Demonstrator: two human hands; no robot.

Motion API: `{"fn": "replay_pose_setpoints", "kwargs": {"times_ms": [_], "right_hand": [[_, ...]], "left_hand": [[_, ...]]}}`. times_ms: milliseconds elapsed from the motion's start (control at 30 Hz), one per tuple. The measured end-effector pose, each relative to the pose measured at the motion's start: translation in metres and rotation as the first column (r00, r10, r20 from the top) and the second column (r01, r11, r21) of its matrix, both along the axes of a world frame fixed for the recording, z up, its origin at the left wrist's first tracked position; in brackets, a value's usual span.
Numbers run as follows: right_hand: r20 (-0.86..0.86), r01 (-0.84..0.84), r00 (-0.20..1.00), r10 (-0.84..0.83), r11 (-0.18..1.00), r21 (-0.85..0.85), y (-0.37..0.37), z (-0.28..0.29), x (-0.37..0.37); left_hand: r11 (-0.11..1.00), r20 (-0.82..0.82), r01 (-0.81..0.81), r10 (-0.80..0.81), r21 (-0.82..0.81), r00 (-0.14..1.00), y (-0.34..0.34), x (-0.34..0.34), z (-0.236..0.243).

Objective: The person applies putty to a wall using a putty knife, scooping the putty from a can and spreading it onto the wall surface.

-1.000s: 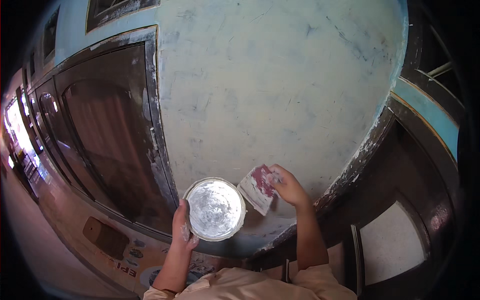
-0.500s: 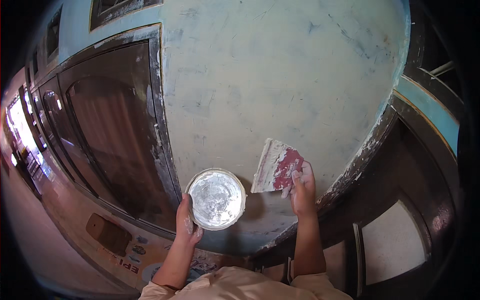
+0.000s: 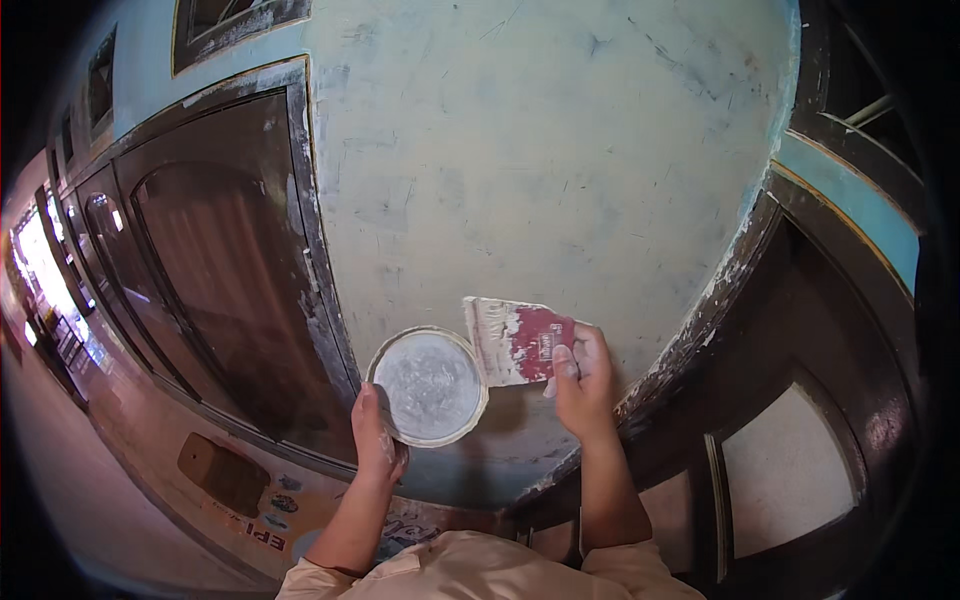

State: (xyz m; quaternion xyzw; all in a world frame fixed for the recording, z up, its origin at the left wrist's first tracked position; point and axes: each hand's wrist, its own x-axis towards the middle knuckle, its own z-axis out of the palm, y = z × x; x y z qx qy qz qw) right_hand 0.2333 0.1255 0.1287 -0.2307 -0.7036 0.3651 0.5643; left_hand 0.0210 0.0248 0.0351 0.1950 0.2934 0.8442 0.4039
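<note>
My left hand [image 3: 376, 440] grips a round, shallow metal lid or pan [image 3: 430, 388] by its left edge, thumb over the rim. Pale paste is smeared across its grey inner face and along its rim. In my right hand [image 3: 583, 385] is a red putty spreader [image 3: 540, 345], pinched between thumb and fingers. Thick whitish putty coats the spreader's left part, and its blade edge is right beside the lid's right rim; whether they touch I cannot tell. Behind both stands a wall [image 3: 520, 180] with patchy cream filler and dark scuffs.
A dark wooden door [image 3: 220, 260] with a scraped frame stands on the left. Another dark door [image 3: 800, 330] is on the right, with a pale panel [image 3: 790, 475] low down. A brown block-like object [image 3: 222, 473] lies at lower left on a printed sheet [image 3: 270, 525].
The putty spreader has moved left and slightly down, up to the lid's rim. The lid has tilted a little, so its face looks duller and less shiny.
</note>
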Motion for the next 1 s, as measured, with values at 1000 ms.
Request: {"fn": "replay_pose_setpoints", "kwargs": {"times_ms": [1000], "right_hand": [[0.384, -0.119, 0.918, 0.104, 0.993, 0.015, -0.051, -0.024, -0.024]], "left_hand": [[0.939, -0.085, -0.299, 0.316, 0.168, 0.945, -0.004, 0.018, 0.001]]}}
